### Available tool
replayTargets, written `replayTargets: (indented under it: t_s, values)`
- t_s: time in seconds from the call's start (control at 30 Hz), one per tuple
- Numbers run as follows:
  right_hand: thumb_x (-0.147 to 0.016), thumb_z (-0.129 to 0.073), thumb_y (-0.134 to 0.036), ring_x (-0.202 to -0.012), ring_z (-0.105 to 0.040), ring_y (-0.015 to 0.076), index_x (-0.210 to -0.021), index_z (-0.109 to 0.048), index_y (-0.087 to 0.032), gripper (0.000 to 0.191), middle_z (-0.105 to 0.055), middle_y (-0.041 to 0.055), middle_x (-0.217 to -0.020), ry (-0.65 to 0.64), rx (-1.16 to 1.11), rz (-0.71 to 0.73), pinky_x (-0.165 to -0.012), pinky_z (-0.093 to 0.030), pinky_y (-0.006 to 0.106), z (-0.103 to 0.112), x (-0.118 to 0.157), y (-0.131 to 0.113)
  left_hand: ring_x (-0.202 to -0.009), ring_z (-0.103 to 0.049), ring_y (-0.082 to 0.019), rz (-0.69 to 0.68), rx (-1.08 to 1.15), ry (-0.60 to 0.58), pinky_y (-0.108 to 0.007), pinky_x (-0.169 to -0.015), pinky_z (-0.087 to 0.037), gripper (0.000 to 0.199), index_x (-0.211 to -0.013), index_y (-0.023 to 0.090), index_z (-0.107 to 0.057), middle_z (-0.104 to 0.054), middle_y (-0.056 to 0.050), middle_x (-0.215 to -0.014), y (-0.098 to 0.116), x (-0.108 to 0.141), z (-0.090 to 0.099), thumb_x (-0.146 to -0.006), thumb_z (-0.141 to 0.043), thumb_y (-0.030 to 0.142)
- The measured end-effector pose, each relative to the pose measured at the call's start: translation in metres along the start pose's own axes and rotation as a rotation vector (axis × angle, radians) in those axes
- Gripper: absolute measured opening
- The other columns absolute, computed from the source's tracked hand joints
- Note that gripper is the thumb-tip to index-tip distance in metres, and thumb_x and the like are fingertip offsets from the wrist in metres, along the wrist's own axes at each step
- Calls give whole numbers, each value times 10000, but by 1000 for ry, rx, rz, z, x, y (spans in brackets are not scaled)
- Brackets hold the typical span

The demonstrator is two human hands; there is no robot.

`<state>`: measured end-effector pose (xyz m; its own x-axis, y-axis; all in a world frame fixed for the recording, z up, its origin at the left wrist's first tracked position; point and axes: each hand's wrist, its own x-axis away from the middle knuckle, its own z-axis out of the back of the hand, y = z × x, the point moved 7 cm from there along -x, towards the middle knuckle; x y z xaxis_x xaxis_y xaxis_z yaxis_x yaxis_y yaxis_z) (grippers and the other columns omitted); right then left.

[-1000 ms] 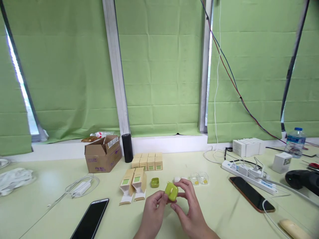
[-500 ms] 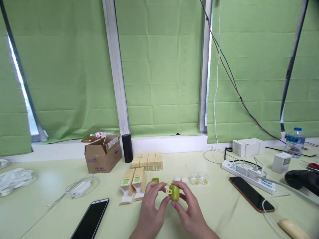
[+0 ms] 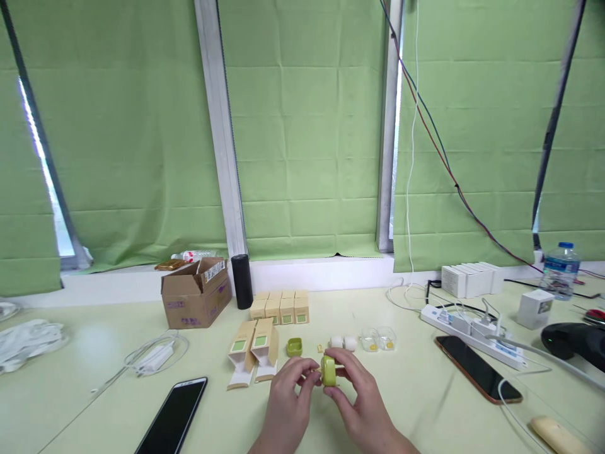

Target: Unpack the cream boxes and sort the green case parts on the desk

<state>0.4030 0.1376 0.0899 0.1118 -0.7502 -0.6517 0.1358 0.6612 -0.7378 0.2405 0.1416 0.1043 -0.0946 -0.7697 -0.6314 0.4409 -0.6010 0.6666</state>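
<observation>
A small glossy olive-green case (image 3: 328,371) is held above the table between thumb and fingers of my right hand (image 3: 362,403). At the left side of the case, my left hand (image 3: 289,400) pinches a small pale yellow piece, mostly hidden by the fingertips. Beyond my hands lie an open green square shell (image 3: 294,347), a tiny yellow part (image 3: 320,348), two small white pieces (image 3: 343,342) and two clear containers (image 3: 378,339) with yellow bits inside. Two opened kraft boxes (image 3: 253,347) lean to the left of them.
Several closed kraft boxes (image 3: 280,307) stand behind, near a cardboard box (image 3: 196,293) and a black cylinder (image 3: 242,282). One phone (image 3: 172,416) lies front left, another (image 3: 477,367) on the right beside a power strip (image 3: 472,334). Cables cross the right side.
The green case has turned so that a narrower side shows. My left fingers have closed in on the pale yellow piece, and the hands sit slightly lower, uncovering the green shell and white pieces.
</observation>
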Motion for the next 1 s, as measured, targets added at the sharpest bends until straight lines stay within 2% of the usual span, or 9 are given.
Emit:
replayTargets:
  t_s: [0.2, 0.33, 0.47, 0.57, 0.67, 0.77, 0.87, 0.93, 1.0]
  values:
    - [-924, -633, -150, -1145, -694, 315, -1400, -637, -345, 515, -666, 114, -1362, -33, 44, 18, -867, -650, 401, -2, 1, -2, -723, -688, -179, 93, 148, -8, -276, -680, -568, 208, -882, 227, -687, -695, -28, -825, -6, 5, -7, -996, -560, 346]
    - [-922, -614, -124, -1064, -712, 290, -1413, -621, -363, 546, -641, 108, -1379, -65, 92, 11, -944, -619, 436, -3, 3, 0, -669, -663, -173, 202, 273, -7, -264, -616, -536, 207, -850, 211, -692, -704, -24, -766, -12, 7, -12, -955, -610, 370]
    - [-910, -598, -99, -1210, -659, 302, -1411, -626, -352, 562, -630, 108, -1370, -77, 109, 31, -1041, -575, 441, -3, 2, 0, -561, -600, -143, 379, 464, 4, -240, -524, -469, 267, -774, 180, -688, -700, -21, -672, -25, 6, -20, -832, -757, 432]
    - [-922, -575, -93, -1294, -616, 295, -1456, -592, -356, 596, -609, 106, -1388, -96, 105, 52, -1081, -552, 434, -4, 0, -2, -543, -594, -146, 431, 530, 2, -245, -504, -461, 339, -726, 166, -679, -696, -30, -644, -31, 2, -23, -745, -833, 467]
    - [-951, -579, -129, -1328, -593, 290, -1502, -548, -360, 598, -586, 106, -1408, -104, 103, 80, -1113, -531, 436, -5, -2, -7, -710, -683, -207, 406, 535, -3, -288, -612, -538, 361, -800, 160, -721, -737, -70, -762, -31, -1, -21, -727, -851, 490]
    - [-970, -560, -134, -1351, -575, 291, -1522, -519, -369, 602, -572, 103, -1420, -100, 127, 109, -1122, -527, 444, -3, -3, -12, -978, -713, -284, 300, 521, -29, -370, -816, -574, 448, -1048, 182, -743, -768, -124, -1029, -26, -4, -14, -750, -837, 503]
    - [-937, -570, -94, -1318, -599, 297, -1574, -416, -347, 703, -522, 125, -1471, -83, 148, 110, -1095, -554, 465, 1, -3, -12, -1224, -633, -336, 151, 398, -75, -444, -963, -530, 553, -1311, 252, -670, -695, -147, -1310, -17, -5, -4, -831, -767, 507]
    - [-917, -576, -71, -1252, -641, 288, -1585, -351, -323, 749, -497, 147, -1485, -68, 140, 106, -1065, -578, 473, 3, -3, -10, -1325, -556, -348, 105, 277, -92, -488, -1048, -485, 565, -1372, 303, -645, -645, -130, -1390, -13, -6, 1, -849, -761, 481]
    - [-913, -567, -54, -1215, -664, 278, -1563, -342, -309, 733, -496, 157, -1477, -55, 135, 117, -1057, -587, 479, 5, -3, -9, -1358, -515, -347, 91, 180, -104, -524, -1114, -441, 554, -1361, 341, -663, -635, -110, -1386, -10, -6, 3, -831, -796, 430]
